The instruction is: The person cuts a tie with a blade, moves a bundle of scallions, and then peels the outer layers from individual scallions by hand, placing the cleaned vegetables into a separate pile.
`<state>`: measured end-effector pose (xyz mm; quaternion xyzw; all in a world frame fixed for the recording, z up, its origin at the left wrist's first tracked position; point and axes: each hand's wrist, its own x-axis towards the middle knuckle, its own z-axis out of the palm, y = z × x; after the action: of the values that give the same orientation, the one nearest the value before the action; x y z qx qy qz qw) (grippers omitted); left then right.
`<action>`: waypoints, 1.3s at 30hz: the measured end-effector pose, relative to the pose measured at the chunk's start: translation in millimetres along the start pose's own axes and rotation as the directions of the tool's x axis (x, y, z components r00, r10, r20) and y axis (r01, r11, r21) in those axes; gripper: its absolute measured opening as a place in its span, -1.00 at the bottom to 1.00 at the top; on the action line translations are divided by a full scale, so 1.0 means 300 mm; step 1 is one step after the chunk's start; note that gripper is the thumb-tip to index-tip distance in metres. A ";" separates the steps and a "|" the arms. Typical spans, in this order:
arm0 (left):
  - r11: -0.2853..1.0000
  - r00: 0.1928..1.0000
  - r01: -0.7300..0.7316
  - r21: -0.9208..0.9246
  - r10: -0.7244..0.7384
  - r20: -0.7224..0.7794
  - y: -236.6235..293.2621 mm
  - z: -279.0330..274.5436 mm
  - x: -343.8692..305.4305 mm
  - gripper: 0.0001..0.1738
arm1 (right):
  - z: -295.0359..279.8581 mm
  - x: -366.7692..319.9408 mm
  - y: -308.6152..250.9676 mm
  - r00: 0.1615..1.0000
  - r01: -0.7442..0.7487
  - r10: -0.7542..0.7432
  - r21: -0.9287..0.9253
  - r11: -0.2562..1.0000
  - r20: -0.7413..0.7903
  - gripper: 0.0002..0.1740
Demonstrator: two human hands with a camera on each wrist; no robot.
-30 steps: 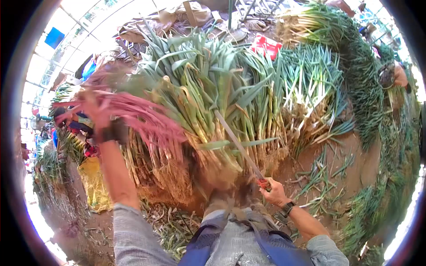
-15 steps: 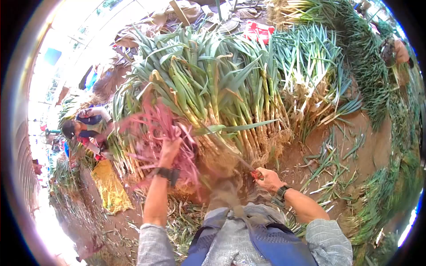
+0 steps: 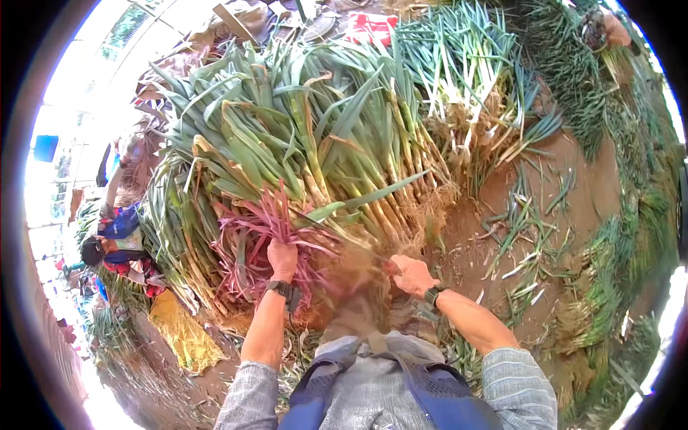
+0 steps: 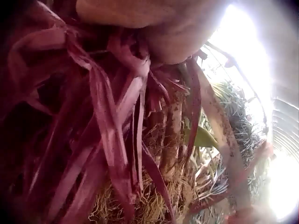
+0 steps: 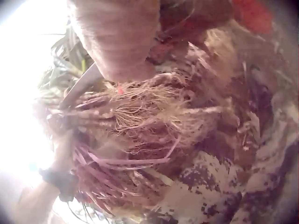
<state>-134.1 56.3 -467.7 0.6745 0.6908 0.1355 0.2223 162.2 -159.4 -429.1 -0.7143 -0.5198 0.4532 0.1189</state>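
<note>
The left hand grips a bunch of reddish-purple strips, which spill out above and below the fist. Strips hang under the same hand in the left wrist view. The right hand holds a knife by its red handle; the blade shows beside the right hand in the right wrist view and points towards the left hand. Between and beyond the hands lean long leeks, leaves upward. Their stringy roots lie near the blade.
More leek bundles lie at the upper right, by a red and white packet. Another person is at the left, above a yellow sack. Loose leaves litter the brown ground at the right.
The left hand has come down and inward from the far left with the strips, nearer the right hand. The knife has swung lower, its blade now pointing more to the left.
</note>
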 end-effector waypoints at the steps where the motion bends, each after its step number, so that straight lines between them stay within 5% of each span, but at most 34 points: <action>1: 1.000 1.000 -0.003 -0.001 0.003 0.007 0.018 0.002 -0.010 -0.75 | 0.024 -0.036 0.024 1.000 -0.007 0.007 0.001 1.000 -0.002 -0.63; 7: 0.993 0.995 -0.057 0.103 0.048 0.085 0.000 0.054 -0.028 -0.75 | 0.138 -0.174 0.098 0.988 -0.059 0.055 -0.026 0.998 -0.141 -0.58; 12: 0.992 0.986 -0.118 0.041 0.123 -0.117 0.026 0.019 -0.007 -0.75 | 0.121 -0.388 0.195 0.991 -0.116 0.109 -0.084 0.990 -0.078 -0.61; 14: 0.976 0.975 -0.203 -0.074 0.194 -0.110 0.019 0.021 -0.025 -0.75 | 0.107 -0.496 0.189 0.988 -0.151 0.150 -0.037 0.988 -0.040 -0.60; 17: 0.921 0.977 -0.201 -0.334 0.163 -0.137 -0.042 0.080 0.021 -0.78 | 0.054 -0.510 0.141 0.981 -0.059 0.063 0.026 0.998 -0.185 -0.70; 18: 0.974 0.989 -0.141 -0.177 0.130 -0.072 -0.105 0.100 0.046 -0.91 | 0.063 -0.507 0.140 0.977 -0.062 0.066 0.028 0.998 -0.202 -0.70; 19: 0.959 0.982 -0.165 0.231 0.137 0.132 -0.148 0.070 0.053 -0.89 | 0.076 -0.507 0.156 0.974 -0.039 0.051 0.059 0.998 -0.222 -0.61; 20: 0.685 0.930 -0.337 0.646 0.138 0.339 -0.190 0.043 0.060 -0.86 | 0.089 -0.519 0.173 0.967 -0.025 0.047 0.089 0.996 -0.251 -0.52; 21: 0.350 0.842 -0.534 0.770 0.133 0.523 -0.223 0.016 0.070 -0.82 | 0.092 -0.535 0.178 0.969 -0.006 0.039 0.136 0.991 -0.244 -0.54; 22: 0.420 0.859 -0.508 0.752 0.183 0.478 -0.243 -0.051 0.045 -0.83 | 0.083 -0.563 0.178 0.965 -0.004 0.051 0.181 0.984 -0.255 -0.56; 24: 0.839 0.955 -0.292 0.459 0.235 0.179 -0.268 -0.228 0.017 -0.87 | 0.067 -0.678 0.172 0.939 -0.074 0.180 0.339 0.938 -0.293 -0.61; 25: 0.966 0.982 -0.187 0.178 0.181 0.051 -0.241 -0.312 0.014 -0.89 | 0.099 -0.732 0.209 0.905 -0.137 0.263 0.356 0.924 -0.334 -0.62; 27: 0.988 0.995 -0.070 -0.140 0.058 -0.086 -0.118 -0.501 -0.027 -0.91 | 0.178 -0.865 0.308 0.842 -0.217 0.383 0.411 0.886 -0.381 -0.63; 29: 0.972 0.985 -0.106 -0.209 0.074 -0.153 0.072 -0.628 -0.086 -0.93 | 0.256 -0.941 0.392 0.752 -0.325 0.551 0.525 0.787 -0.362 -0.62; 31: 0.953 0.978 -0.178 -0.246 0.145 -0.149 0.262 -0.656 -0.142 -0.91 | 0.340 -0.993 0.495 0.688 -0.235 0.590 0.640 0.732 -0.422 -0.58; 34: 0.897 0.954 -0.253 -0.362 0.294 0.063 0.543 -0.447 -0.256 -0.87 | 0.389 -1.150 0.597 0.442 -0.067 0.736 0.799 0.598 -0.513 -0.46; 35: 0.883 0.924 -0.250 -0.396 0.340 0.176 0.630 -0.337 -0.328 -0.85 | 0.381 -1.193 0.583 0.333 -0.093 0.837 0.868 0.488 -0.435 -0.44; 36: 0.873 0.879 -0.238 -0.425 0.380 0.288 0.713 -0.210 -0.401 -0.83 | 0.353 -1.243 0.587 0.218 -0.101 0.915 0.924 0.368 -0.340 -0.42; 39: 0.898 0.651 -0.137 -0.418 0.400 0.645 0.864 0.112 -0.672 -0.77 | 0.489 -1.314 0.774 0.110 0.072 0.941 0.947 0.314 -0.320 -0.34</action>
<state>106.6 -133.6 -345.3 0.7214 0.4058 0.0081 0.5611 177.3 -638.9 -453.8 -0.8107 0.2292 0.1504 0.5174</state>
